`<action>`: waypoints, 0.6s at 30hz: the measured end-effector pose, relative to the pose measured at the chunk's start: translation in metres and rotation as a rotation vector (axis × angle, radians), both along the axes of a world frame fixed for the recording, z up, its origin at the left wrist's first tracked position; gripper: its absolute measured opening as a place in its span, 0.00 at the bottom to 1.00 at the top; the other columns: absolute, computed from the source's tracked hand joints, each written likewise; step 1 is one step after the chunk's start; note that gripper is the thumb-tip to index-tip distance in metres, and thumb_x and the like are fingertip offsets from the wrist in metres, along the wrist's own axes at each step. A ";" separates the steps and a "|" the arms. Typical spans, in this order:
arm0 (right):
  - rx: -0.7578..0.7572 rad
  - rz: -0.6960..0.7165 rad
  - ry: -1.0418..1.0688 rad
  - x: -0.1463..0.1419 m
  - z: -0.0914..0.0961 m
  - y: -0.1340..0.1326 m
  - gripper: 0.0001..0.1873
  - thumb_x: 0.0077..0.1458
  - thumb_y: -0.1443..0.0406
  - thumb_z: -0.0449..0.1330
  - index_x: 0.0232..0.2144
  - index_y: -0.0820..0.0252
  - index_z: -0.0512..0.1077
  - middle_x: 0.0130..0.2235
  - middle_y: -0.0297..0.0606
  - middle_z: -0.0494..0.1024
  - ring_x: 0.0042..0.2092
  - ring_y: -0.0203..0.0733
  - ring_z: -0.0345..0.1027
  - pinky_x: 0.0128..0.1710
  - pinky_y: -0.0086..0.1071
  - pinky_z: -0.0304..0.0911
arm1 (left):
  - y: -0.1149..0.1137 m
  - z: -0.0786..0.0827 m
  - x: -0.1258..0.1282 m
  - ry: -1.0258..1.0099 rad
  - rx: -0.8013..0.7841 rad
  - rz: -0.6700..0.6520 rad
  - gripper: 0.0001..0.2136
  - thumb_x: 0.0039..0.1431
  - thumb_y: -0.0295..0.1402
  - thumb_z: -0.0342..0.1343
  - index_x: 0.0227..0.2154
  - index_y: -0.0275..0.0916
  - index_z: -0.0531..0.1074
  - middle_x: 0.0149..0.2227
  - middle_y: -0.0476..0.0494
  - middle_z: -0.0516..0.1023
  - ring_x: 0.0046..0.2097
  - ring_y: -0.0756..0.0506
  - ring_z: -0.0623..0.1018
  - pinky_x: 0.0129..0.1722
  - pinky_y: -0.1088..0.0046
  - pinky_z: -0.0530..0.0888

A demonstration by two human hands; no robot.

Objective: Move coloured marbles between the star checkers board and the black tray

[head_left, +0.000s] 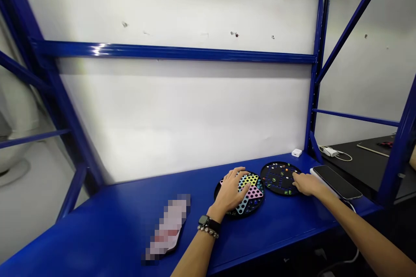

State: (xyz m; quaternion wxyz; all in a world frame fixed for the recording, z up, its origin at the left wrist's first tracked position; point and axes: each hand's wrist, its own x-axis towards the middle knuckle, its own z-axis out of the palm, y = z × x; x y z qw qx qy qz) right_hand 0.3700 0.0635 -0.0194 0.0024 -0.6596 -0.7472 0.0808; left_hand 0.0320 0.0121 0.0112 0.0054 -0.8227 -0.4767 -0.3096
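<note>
My left hand [230,189] lies over a round Chinese checkers board [254,191], its fingers spread on the board's left side. The board has a colourful star pattern with many holes in yellow, pink and light blue. Just to its right is a round black tray [276,185] with several small marbles scattered in it. My right hand [305,183] reaches in at the tray's right edge, fingers bent and drawn together. Whatever sits between those fingertips is too small and hidden to name. A watch [209,223] and a bead bracelet are on my left wrist.
Behind my right hand, a phone [336,181] lies on a white box with a cable. A small white adapter [297,152] stands at the back. A pixelated, phone-like object [169,227] lies left on the blue shelf [113,225]. Blue posts [315,52] frame the shelf.
</note>
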 end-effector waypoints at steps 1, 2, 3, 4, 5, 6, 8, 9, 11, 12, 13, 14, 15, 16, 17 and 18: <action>-0.007 -0.008 0.034 -0.002 0.000 0.002 0.10 0.61 0.59 0.55 0.38 0.59 0.70 0.42 0.51 0.78 0.47 0.56 0.74 0.44 0.40 0.60 | 0.000 0.000 0.000 -0.003 0.007 -0.003 0.15 0.65 0.40 0.50 0.52 0.46 0.71 0.59 0.43 0.70 0.57 0.38 0.72 0.58 0.51 0.70; -0.008 -0.016 0.105 -0.003 0.001 0.004 0.10 0.60 0.58 0.57 0.36 0.58 0.69 0.40 0.48 0.78 0.45 0.54 0.73 0.43 0.39 0.60 | 0.000 0.000 -0.001 -0.004 0.013 -0.006 0.15 0.65 0.40 0.50 0.52 0.46 0.71 0.58 0.42 0.70 0.57 0.38 0.72 0.58 0.51 0.70; -0.011 -0.026 0.231 -0.003 0.002 0.008 0.11 0.59 0.57 0.58 0.32 0.58 0.68 0.37 0.45 0.77 0.42 0.50 0.73 0.40 0.37 0.61 | 0.000 0.000 -0.001 -0.003 0.018 -0.008 0.15 0.66 0.40 0.50 0.52 0.46 0.71 0.58 0.42 0.71 0.57 0.38 0.72 0.57 0.52 0.70; -0.012 -0.032 0.390 -0.003 0.005 0.012 0.13 0.58 0.55 0.57 0.29 0.57 0.66 0.33 0.42 0.75 0.37 0.46 0.72 0.36 0.35 0.61 | 0.000 0.000 -0.001 -0.002 0.021 -0.008 0.15 0.66 0.40 0.50 0.52 0.46 0.71 0.58 0.42 0.71 0.57 0.38 0.72 0.57 0.52 0.70; -0.011 -0.033 0.550 -0.003 0.008 0.017 0.16 0.59 0.53 0.55 0.27 0.57 0.63 0.29 0.38 0.72 0.32 0.42 0.69 0.32 0.33 0.59 | 0.000 0.000 -0.001 0.000 0.021 -0.007 0.15 0.66 0.40 0.49 0.52 0.46 0.71 0.57 0.42 0.71 0.57 0.38 0.72 0.57 0.52 0.70; -0.011 -0.037 0.711 -0.002 0.011 0.022 0.18 0.60 0.50 0.52 0.26 0.56 0.60 0.26 0.34 0.68 0.27 0.38 0.64 0.28 0.31 0.57 | 0.000 0.001 -0.001 0.000 0.017 -0.006 0.15 0.66 0.40 0.49 0.52 0.46 0.71 0.57 0.43 0.71 0.57 0.38 0.72 0.57 0.53 0.70; -0.003 -0.062 1.022 0.000 0.017 0.033 0.21 0.61 0.47 0.44 0.26 0.54 0.56 0.23 0.29 0.61 0.21 0.34 0.53 0.21 0.28 0.50 | -0.001 0.002 0.000 -0.007 0.001 -0.004 0.14 0.66 0.40 0.49 0.51 0.46 0.71 0.57 0.43 0.71 0.56 0.38 0.72 0.57 0.53 0.71; 0.013 -0.084 1.152 0.000 0.018 0.039 0.21 0.62 0.47 0.41 0.27 0.54 0.56 0.23 0.28 0.60 0.20 0.33 0.49 0.19 0.27 0.47 | -0.001 0.002 0.000 -0.013 -0.007 -0.004 0.14 0.66 0.40 0.49 0.51 0.46 0.71 0.57 0.43 0.71 0.56 0.39 0.72 0.56 0.53 0.71; 0.082 -0.161 1.314 -0.002 0.019 0.050 0.20 0.61 0.48 0.40 0.28 0.54 0.58 0.24 0.30 0.62 0.20 0.33 0.50 0.19 0.27 0.46 | -0.002 0.003 0.001 -0.021 -0.015 -0.009 0.14 0.66 0.40 0.49 0.51 0.46 0.71 0.57 0.43 0.71 0.56 0.39 0.72 0.56 0.53 0.71; 0.134 -0.206 1.301 -0.004 0.017 0.056 0.20 0.62 0.49 0.41 0.29 0.55 0.60 0.24 0.32 0.64 0.21 0.34 0.54 0.19 0.28 0.47 | -0.002 0.003 0.001 -0.023 -0.017 -0.010 0.14 0.66 0.40 0.49 0.51 0.46 0.71 0.56 0.43 0.72 0.56 0.39 0.72 0.56 0.53 0.71; 0.186 -0.236 1.198 -0.007 0.015 0.062 0.19 0.62 0.50 0.42 0.29 0.56 0.62 0.26 0.34 0.67 0.23 0.36 0.59 0.21 0.28 0.51 | -0.002 0.003 0.001 -0.022 -0.018 -0.012 0.14 0.66 0.40 0.49 0.51 0.46 0.71 0.56 0.43 0.72 0.56 0.38 0.72 0.56 0.53 0.70; 0.232 -0.251 1.039 -0.010 0.013 0.068 0.19 0.63 0.52 0.43 0.29 0.57 0.64 0.27 0.37 0.70 0.26 0.38 0.64 0.24 0.29 0.54 | -0.002 0.003 0.001 -0.022 -0.020 -0.012 0.14 0.66 0.40 0.49 0.51 0.46 0.71 0.56 0.43 0.72 0.56 0.38 0.72 0.56 0.52 0.70; 0.259 -0.251 0.856 -0.013 0.010 0.073 0.19 0.64 0.54 0.44 0.29 0.58 0.66 0.29 0.40 0.73 0.31 0.41 0.68 0.28 0.31 0.58 | -0.002 0.003 0.001 -0.022 -0.021 -0.011 0.14 0.66 0.40 0.49 0.51 0.46 0.71 0.56 0.43 0.72 0.56 0.38 0.72 0.56 0.52 0.70; 0.264 -0.240 0.675 -0.017 0.007 0.077 0.19 0.64 0.56 0.45 0.29 0.59 0.68 0.32 0.43 0.75 0.36 0.44 0.71 0.32 0.32 0.60 | -0.002 0.003 0.001 -0.022 -0.022 -0.011 0.14 0.66 0.40 0.49 0.51 0.46 0.71 0.56 0.43 0.72 0.56 0.38 0.72 0.56 0.52 0.70; 0.254 -0.223 0.515 -0.020 0.005 0.080 0.18 0.65 0.57 0.46 0.31 0.60 0.70 0.35 0.45 0.77 0.40 0.46 0.72 0.36 0.33 0.61 | -0.002 0.003 0.001 -0.024 -0.020 -0.010 0.14 0.66 0.39 0.49 0.50 0.46 0.71 0.56 0.43 0.72 0.56 0.39 0.72 0.56 0.53 0.70; 0.233 -0.201 0.381 -0.023 0.003 0.083 0.17 0.66 0.59 0.46 0.34 0.60 0.71 0.39 0.47 0.77 0.43 0.47 0.72 0.39 0.34 0.62 | -0.002 0.003 0.000 -0.026 -0.018 -0.011 0.13 0.66 0.39 0.49 0.50 0.46 0.71 0.56 0.43 0.72 0.55 0.39 0.72 0.56 0.53 0.71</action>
